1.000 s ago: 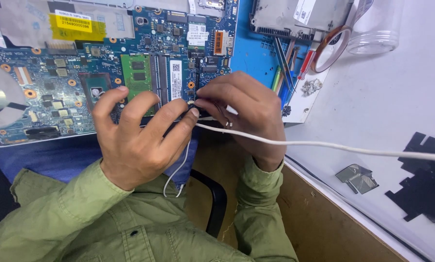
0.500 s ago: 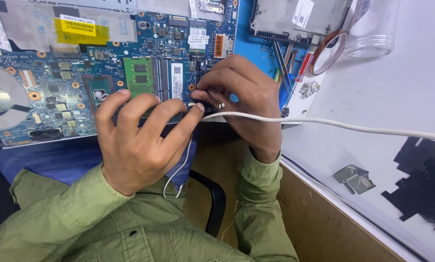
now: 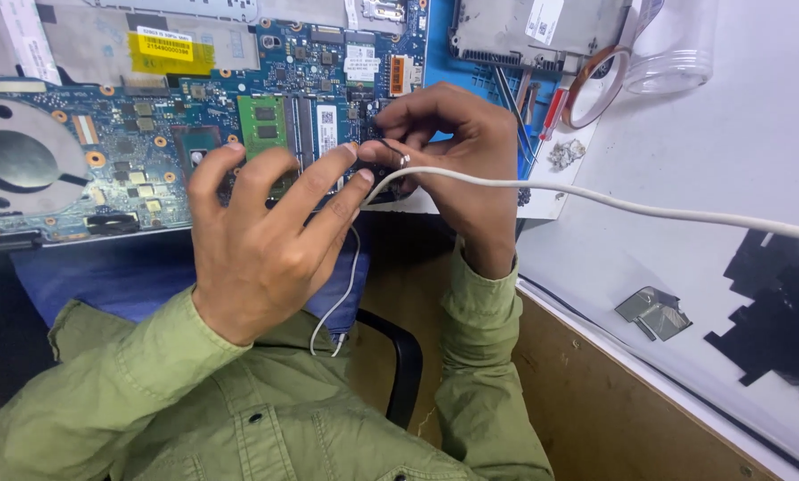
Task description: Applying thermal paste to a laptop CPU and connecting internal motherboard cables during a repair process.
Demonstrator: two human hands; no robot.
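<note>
your left hand [image 3: 257,240] lies spread over the near edge of the blue circuit board [image 3: 150,151], fingers apart, its first fingertips meeting the right hand at the board's lower right corner; that grip is loose, pressing more than clamping. the board lies flat and bare on the bench [image 3: 729,151], fan opening at the far left, green memory module [image 3: 261,125] in the middle, so it looks already stripped open. your right hand [image 3: 457,169] has thumb and forefinger pinched together on the tip of the white cable [image 3: 595,198], right at the board's edge. whether the tip is seated i cannot tell; the fingers hide it. the cable's long axis runs nearly level, its tip pointing left at the board, its tail trailing off right over the bench.
</note>
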